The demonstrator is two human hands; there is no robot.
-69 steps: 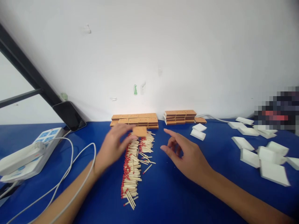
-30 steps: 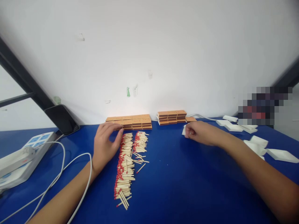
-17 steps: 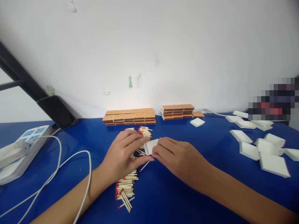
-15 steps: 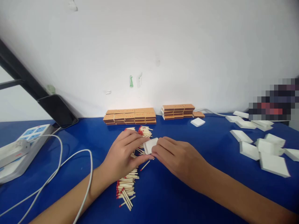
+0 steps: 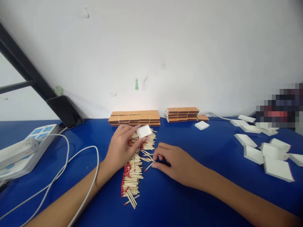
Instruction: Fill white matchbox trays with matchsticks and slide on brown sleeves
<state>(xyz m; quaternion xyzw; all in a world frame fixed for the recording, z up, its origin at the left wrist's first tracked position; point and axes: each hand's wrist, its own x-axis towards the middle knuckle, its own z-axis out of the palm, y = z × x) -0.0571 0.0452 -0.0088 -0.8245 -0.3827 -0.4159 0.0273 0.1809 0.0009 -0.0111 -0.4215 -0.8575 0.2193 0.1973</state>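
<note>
Shifting away from the right hand [image 5: 177, 162] since half a second ago, the white tray [image 5: 144, 131] is now being held by the left hand [image 5: 119, 146] alone, farther back toward the wall than when both hands were meeting on it. Pinching it, the left hand is pressing the thumb to its near edge and the fingers to its far left corner. It is hanging above the far part of the matches, its long axis running from left to right and slanting away slightly at the right end; its hollow side is seemingly facing up. Pointing leftward, the right hand is bringing thumb and forefinger close together at the bare ends of some loose matches [image 5: 149, 166]; whether they are gripping one, I cannot tell. One of these is lying aslant, its red head pointing left and toward the person. Just left, the long row of matches [image 5: 132, 176] is stretching toward the person, most sticks lying crosswise, heads left and bare ends right. Behind, orange matchboxes [image 5: 134, 118] are sitting stacked along the wall [image 5: 201, 56].
</note>
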